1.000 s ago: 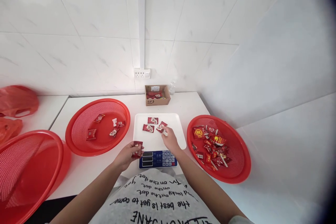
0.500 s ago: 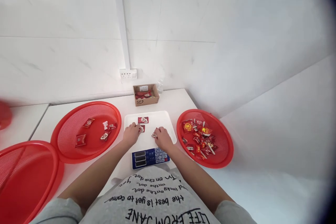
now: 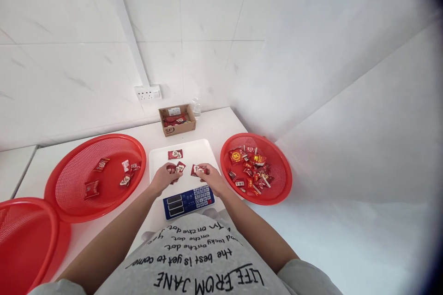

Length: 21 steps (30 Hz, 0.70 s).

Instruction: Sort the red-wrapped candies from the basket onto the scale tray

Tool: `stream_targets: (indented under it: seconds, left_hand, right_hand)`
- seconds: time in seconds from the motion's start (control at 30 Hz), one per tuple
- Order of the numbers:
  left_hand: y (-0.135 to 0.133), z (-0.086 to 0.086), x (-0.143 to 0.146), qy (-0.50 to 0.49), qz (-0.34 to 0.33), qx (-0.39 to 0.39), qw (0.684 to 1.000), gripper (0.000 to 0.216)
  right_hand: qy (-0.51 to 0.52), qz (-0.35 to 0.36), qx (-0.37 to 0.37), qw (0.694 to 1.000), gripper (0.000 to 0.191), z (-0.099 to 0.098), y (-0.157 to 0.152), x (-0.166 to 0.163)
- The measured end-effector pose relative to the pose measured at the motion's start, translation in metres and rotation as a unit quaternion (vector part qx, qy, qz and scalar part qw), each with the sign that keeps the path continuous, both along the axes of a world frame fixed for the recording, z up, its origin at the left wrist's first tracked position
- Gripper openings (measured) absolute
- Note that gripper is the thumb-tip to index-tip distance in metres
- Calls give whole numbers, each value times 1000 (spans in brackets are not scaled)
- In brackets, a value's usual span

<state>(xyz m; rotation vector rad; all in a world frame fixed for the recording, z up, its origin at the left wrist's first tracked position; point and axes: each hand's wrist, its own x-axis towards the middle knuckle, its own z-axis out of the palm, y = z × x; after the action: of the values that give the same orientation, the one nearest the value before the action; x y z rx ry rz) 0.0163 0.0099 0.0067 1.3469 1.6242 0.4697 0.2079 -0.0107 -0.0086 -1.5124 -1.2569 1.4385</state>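
Over the white pan [image 3: 204, 146] of a digital scale, my left hand [image 3: 164, 179] is closed on red-and-white snack packets [image 3: 179, 167]; at least two seem to be in it, partly covered by the fingers. My right hand [image 3: 212, 179] pinches a single red snack packet [image 3: 197, 170] by its right end, facing the left hand across a small gap. Beyond both hands, another red packet [image 3: 175, 154] lies flat on the pan. The scale's blue keypad panel [image 3: 188, 201] is just below my wrists.
A red mesh basket [image 3: 282, 184] full of mixed red packets stands at right. Left is a larger red basket [image 3: 58, 175] with several packets, and a further red basket [image 3: 20, 249] nearer me. A cardboard box [image 3: 180, 129] of red packets and a clear bottle [image 3: 196, 107] stand behind the scale.
Both hands have lifted packets off the pan and drawn nearer each other. The left now holds packets upright in its fingers. The camera view has turned slightly right.
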Motion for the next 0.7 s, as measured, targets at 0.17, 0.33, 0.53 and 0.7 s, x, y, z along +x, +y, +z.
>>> stream_targets:
  seconds: [0.17,0.33,0.53,0.7]
  left_hand:
    - [-37,5,39,-315,60,-116,940,36]
    - [-56,12,55,-430,106,-231,867,37]
    - [-57,11,67,-426,172,-263,848,18]
    - [-56,19,76,-392,212,-261,856,12]
  right_hand:
    - [86,-6,31,996,30,19,-21,-2]
    - [-99,-17,118,988,26,18,-31,9]
    - [-83,88,149,981,37,21,-45,19]
    - [-63,34,112,991,45,12,-29,60]
